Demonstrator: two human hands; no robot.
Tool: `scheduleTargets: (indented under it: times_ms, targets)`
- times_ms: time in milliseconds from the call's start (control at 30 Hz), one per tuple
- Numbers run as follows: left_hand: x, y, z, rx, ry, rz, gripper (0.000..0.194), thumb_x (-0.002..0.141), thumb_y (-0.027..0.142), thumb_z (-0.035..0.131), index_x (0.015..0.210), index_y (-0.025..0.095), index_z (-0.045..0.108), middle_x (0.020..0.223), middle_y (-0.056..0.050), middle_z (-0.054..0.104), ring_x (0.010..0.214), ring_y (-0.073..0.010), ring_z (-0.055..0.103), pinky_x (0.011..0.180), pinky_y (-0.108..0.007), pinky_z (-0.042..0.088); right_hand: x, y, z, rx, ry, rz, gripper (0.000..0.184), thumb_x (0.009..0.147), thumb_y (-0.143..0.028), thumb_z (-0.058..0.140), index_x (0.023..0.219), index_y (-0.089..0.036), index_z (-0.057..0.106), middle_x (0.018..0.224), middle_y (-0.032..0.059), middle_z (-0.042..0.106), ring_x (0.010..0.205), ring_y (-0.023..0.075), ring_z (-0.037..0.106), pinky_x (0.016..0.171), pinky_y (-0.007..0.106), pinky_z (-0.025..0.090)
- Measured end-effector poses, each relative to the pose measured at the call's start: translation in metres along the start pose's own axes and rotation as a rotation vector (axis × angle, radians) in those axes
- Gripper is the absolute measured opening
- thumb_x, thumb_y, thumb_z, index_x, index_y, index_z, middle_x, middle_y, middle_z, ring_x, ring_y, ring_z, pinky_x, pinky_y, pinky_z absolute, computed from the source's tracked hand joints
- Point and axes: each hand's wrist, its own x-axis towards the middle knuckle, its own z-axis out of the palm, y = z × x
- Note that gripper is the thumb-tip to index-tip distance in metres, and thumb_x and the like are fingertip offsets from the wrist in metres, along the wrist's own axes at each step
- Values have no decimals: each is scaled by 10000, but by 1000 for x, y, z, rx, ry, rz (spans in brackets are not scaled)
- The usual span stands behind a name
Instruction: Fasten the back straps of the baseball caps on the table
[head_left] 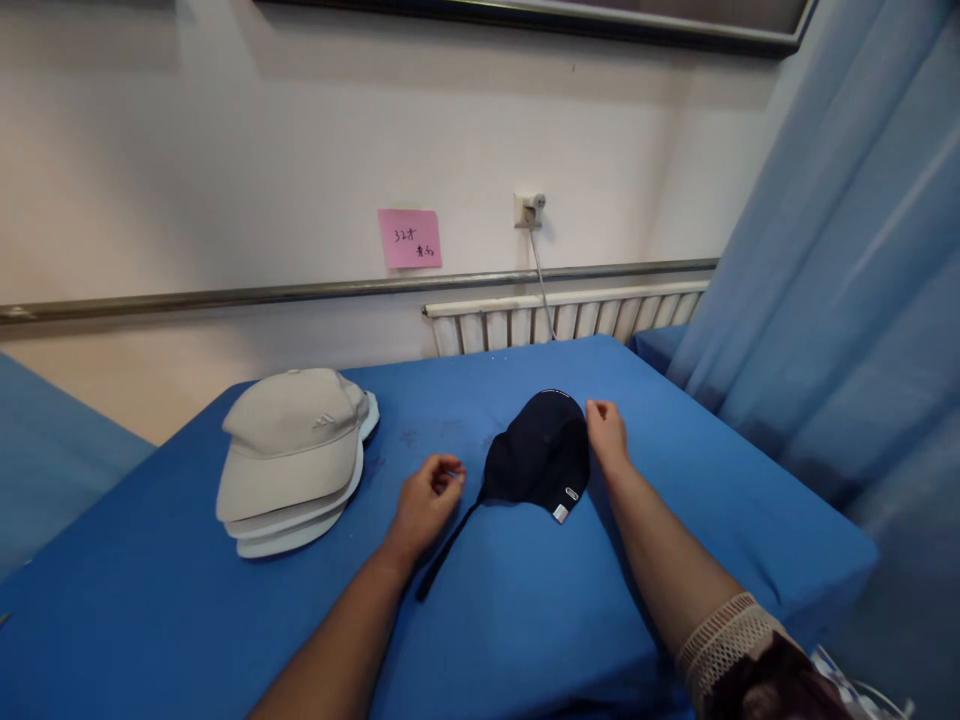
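Observation:
A dark navy baseball cap [534, 448] lies on the blue-covered table between my hands. Its loose strap trails toward the lower left, and a small white tag shows at its lower right edge. My right hand [607, 432] is closed at the cap's upper right edge, with thumb and fingers pinched there. Just left of the cap, my left hand [429, 500] hovers with its fingers bent and apart, holding nothing. Farther left sits a stack of caps, topped by a light grey cap [292, 440] with a small logo; pale brims stick out beneath it.
The blue cloth [510, 620] covers the table up to the wall. Behind it run a metal rail [315, 292] and a white radiator [517, 325], with a plugged-in cord [541, 270] hanging down. A blue curtain [847, 250] hangs at the right. A pink note [410, 238] is on the wall.

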Motion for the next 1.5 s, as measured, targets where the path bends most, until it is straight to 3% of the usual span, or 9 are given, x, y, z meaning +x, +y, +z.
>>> scheduleTargets:
  times_ms: [133,267,433,533,767,933,1033,1233,1500]
  targets:
    - [-10,5,14,133,-241,89,355,797,367,612,1119,217,605,868,-39,718,738,-198,668,716,-337,533,-28,4,13,-12,-299,59,267,760,-444,636,668,-194,614,602,20,651,518,153,596,499,259,468]
    - [4,-10,1,197,114,49,457,813,306,588,1253,198,526,1212,-130,655,1085,-275,642,959,-457,489,-55,4,22,9,-747,63,293,786,-465,640,788,-173,661,637,31,685,423,128,572,407,230,424]
    - [16,-17,-21,164,411,-5,515,820,268,567,1317,165,481,1297,-164,585,1169,-283,598,988,-466,484,-34,8,24,-24,-312,-51,328,721,-354,708,990,-182,633,1016,104,702,856,195,678,740,321,537]
    - [13,-12,-19,177,427,48,481,812,267,580,1283,189,525,1290,-135,594,1173,-279,590,1004,-467,475,-23,12,30,14,-299,17,461,658,-343,759,1056,-154,624,1021,118,701,960,241,668,843,397,524]
    - [11,-9,-15,117,415,83,395,815,266,577,1203,194,578,1275,-116,610,1143,-262,601,1010,-449,467,-41,-1,31,373,-565,183,424,737,-295,657,1138,-159,648,751,65,720,636,194,675,579,314,543]
    - [13,-9,-22,58,586,116,457,803,265,583,1251,195,527,1327,-124,563,1195,-254,562,995,-416,470,-33,-17,13,744,-179,155,452,737,-295,622,1174,-182,593,911,64,707,759,185,674,685,337,557]
    - [9,-8,-7,-50,484,57,389,809,313,593,1174,180,570,1205,-120,631,1087,-236,620,958,-409,489,-42,-22,16,761,-82,92,451,742,-322,629,1170,-198,559,959,48,676,813,174,659,720,327,543]
    - [-11,9,52,-449,20,-244,426,824,457,615,1122,153,597,1170,-155,677,974,-226,685,834,-369,545,-109,-24,43,400,-216,-32,455,839,-386,555,1243,-178,527,945,67,654,804,187,628,717,327,527]
    - [-15,37,49,-898,279,-284,345,666,331,797,908,147,635,803,-29,718,664,-147,678,619,-242,534,-164,-20,45,361,-841,-351,406,927,-289,496,1326,-231,447,990,53,699,851,169,674,819,339,534]
